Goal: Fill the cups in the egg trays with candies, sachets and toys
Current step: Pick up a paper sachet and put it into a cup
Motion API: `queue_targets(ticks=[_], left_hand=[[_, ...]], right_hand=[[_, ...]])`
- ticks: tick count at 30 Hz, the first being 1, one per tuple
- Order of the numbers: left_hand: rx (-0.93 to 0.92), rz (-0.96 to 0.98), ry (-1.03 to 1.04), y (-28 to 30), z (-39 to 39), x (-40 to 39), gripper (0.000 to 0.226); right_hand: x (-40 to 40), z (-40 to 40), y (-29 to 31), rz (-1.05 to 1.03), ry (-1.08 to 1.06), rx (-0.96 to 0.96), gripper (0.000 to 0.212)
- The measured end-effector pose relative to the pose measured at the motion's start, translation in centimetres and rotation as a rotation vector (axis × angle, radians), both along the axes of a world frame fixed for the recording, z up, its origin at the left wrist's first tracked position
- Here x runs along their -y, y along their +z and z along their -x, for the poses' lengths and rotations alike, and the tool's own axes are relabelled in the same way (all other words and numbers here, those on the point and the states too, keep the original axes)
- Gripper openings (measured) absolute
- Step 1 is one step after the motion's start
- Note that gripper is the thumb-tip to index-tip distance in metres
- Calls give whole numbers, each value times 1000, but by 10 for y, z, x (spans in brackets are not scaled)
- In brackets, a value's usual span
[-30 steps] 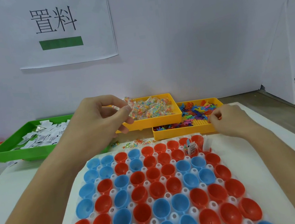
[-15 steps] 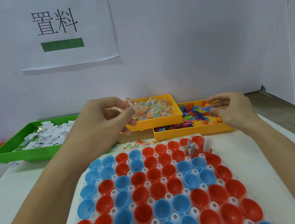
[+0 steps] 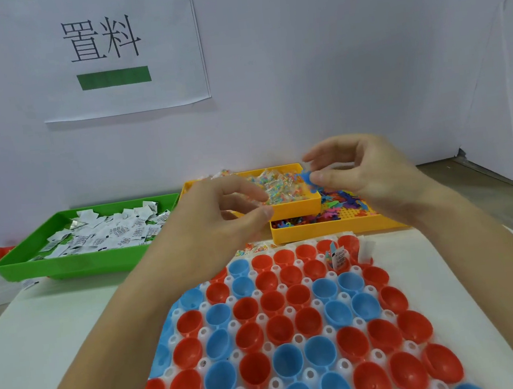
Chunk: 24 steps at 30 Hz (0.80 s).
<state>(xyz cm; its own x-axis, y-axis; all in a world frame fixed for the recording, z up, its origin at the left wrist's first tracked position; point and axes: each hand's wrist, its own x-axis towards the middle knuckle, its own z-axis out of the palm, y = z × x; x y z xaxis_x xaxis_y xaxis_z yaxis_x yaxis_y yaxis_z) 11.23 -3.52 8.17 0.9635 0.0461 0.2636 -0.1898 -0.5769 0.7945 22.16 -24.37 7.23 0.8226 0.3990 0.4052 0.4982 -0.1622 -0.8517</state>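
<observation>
Red and blue cups mix without regular order in the white egg tray at 6 o'clock. At 10 o'clock a green tray holds white sachets printed black — 2 yellow trays at 12 o'clock carry multicoloured candies and toys. A white sign bears black characters and a green bar.

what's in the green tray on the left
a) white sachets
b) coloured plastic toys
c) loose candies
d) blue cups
a: the green tray holds a heap of white sachets with dark print, while the candies and toys sit in the two yellow trays to its right.
</observation>
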Motion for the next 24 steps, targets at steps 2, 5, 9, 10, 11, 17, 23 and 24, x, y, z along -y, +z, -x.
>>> queue_targets(ticks=[2,5,9,10,11,17,23,24], left_hand=[[-9,52,-13,-2,-1,5,18],[65,100,16,-4,-3,10,13],[143,73,47,0,-2,9,4],[142,76,57,0,-1,9,7],[136,82,66,0,-2,9,9],[66,154,72,-3,-4,10,8],[69,18,12,-6,-4,8,14],[68,33,19,-6,-4,8,13]], right_hand=[[-12,14,7,19,115,2,22],[-26,28,12,62,201,38,21],[-30,33,15,48,178,52,20],[-30,33,16,42,173,49,20],[-31,33,16,41,171,49,20],[-29,34,18,127,165,33,18],[-29,34,15,234,126,43,7],[-29,34,15,240,121,36,8]])
